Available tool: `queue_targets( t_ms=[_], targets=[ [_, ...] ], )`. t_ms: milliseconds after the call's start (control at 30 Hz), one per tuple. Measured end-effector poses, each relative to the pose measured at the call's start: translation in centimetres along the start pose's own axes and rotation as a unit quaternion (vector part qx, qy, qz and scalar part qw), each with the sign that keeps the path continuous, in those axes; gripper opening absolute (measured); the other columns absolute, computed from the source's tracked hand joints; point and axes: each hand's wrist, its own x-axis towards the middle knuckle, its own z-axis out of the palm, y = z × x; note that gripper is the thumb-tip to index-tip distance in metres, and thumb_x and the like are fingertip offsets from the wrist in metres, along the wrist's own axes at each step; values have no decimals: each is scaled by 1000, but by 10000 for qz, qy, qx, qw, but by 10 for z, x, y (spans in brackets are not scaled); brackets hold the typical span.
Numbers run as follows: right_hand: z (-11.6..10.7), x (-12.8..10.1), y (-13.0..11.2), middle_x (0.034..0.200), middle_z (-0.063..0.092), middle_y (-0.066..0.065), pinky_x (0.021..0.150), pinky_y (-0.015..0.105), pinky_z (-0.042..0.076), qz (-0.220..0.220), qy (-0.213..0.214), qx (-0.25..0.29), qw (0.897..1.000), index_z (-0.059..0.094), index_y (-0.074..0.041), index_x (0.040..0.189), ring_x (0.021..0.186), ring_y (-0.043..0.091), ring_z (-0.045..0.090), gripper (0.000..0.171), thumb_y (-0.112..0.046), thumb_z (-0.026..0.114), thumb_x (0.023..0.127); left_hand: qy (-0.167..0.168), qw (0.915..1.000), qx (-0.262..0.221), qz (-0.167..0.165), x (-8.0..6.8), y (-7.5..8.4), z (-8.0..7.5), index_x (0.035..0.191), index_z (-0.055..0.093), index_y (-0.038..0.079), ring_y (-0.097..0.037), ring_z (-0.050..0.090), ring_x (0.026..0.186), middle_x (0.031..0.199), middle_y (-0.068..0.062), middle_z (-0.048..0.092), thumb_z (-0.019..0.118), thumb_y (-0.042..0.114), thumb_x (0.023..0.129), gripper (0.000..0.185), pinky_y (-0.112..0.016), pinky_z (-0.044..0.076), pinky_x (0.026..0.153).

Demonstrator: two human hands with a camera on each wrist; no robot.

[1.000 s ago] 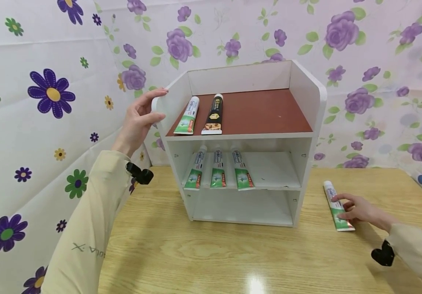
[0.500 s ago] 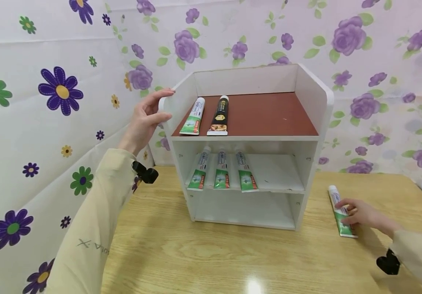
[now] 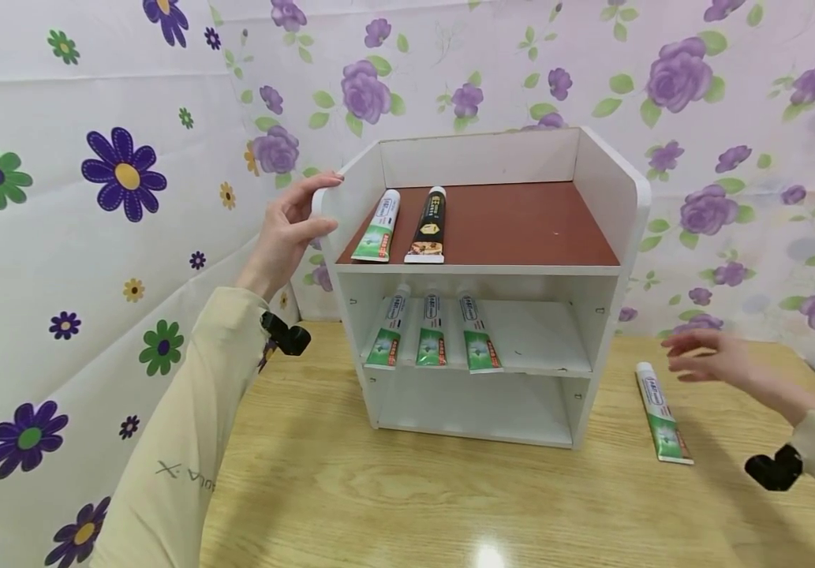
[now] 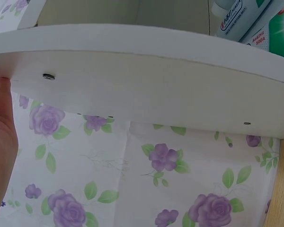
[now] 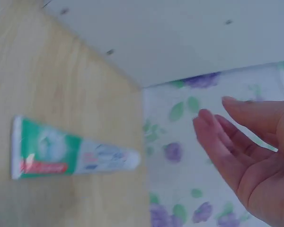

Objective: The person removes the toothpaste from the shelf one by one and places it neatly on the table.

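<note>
Head view, entry one: your left hand (image 3: 286,233) grips the rounded front corner of the white shelf unit (image 3: 613,205), fingers curled over the top edge of its left side panel; the left wrist view shows only a thumb against that panel's outer face. Your right hand (image 3: 715,364) hovers above the table (image 3: 407,505), fingers loosely spread and holding nothing, just above and beside the green-and-white toothpaste tube (image 3: 663,412) lying flat on the wood, cap pointing away from you.

Stock on the unit: top shelf, brown matte board, one green-and-white tube (image 3: 377,227) and one black tube (image 3: 428,226) side by side at the left. Middle shelf, three green-and-white tubes (image 3: 430,331) in a row, crimped ends at the front lip. Bottom shelf, nothing seen.

Materials: the unit is smooth white laminated board with rounded corners and small screw heads; the tubes are glossy soft plastic, flat at the crimp, round at the cap; the table is varnished pale wood grain with a glare spot.

Risks, as judged: the slick tube may slide on the varnish under a shallow pinch. The unit looks light, so a nudge from your right arm could shift it and roll the shelved tubes forward off the lip.
</note>
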Motion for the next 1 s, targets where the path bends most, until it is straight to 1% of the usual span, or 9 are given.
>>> queue_targets(
  t_ms=[100,200,333,400,533,633,733,867,1000],
  targets=[
    [-8,4,-27,97,60,0,67,34,50,-112,154,535,9984,57,-6,108,82,16,62,19,-3,55,89,-1,10000,-8,6,0,0,0,114,60,5,-14,28,127,136,-19,33,53,-17,75,45,-29,35,91],
    [-14,8,-57,95,62,-1,66,34,50,-282,426,611,9968,61,-12,106,82,17,63,19,-4,55,90,9,10000,-3,8,-1,0,0,114,60,5,-14,27,127,136,-19,34,53,-17,75,45,-29,35,91],
    [-19,13,-95,96,63,-1,67,32,50,-280,815,71,9963,57,-6,113,84,16,62,24,-15,55,91,50,10000,14,-25,-2,0,0,114,60,5,-16,28,127,136,-17,36,54,-17,75,44,-29,36,90],
    [-21,15,-111,97,63,-2,67,31,50,-334,878,-87,9955,54,-3,116,85,16,62,28,-17,54,91,71,10000,17,-46,-2,0,0,114,60,5,-19,29,126,135,-16,36,54,-16,75,44,-30,36,90],
    [-27,19,-135,98,64,-1,68,29,49,-609,881,83,9942,56,-2,116,84,15,62,28,-13,54,91,79,9999,25,-66,-1,1,0,114,60,5,-20,30,125,136,-17,35,54,-16,76,44,-31,36,90],
    [-32,21,-153,99,63,0,68,27,49,-804,871,424,9920,58,-3,114,83,15,62,26,-11,54,90,62,10000,27,-60,-1,1,0,114,60,5,-19,30,126,137,-17,34,55,-16,76,44,-30,36,90],
    [-35,25,-172,97,63,5,68,27,48,-1023,823,1350,9821,60,-1,112,82,17,63,24,-6,55,88,54,10000,20,-74,-1,1,1,114,61,6,-20,31,125,136,-16,35,55,-16,76,44,-31,36,90],
    [-36,31,-201,92,63,14,68,28,48,-1447,779,2480,9547,60,6,107,79,21,63,23,3,58,85,51,10000,26,-32,-1,1,0,114,60,5,-18,29,126,137,-17,34,54,-17,75,45,-30,35,91],
    [-34,37,-227,91,62,16,67,30,48,-1734,869,2689,9434,60,9,105,78,22,63,23,7,59,82,54,10000,7,-60,-1,1,1,113,61,5,-21,31,125,137,-18,33,55,-16,75,44,-31,36,91]
  ],
)
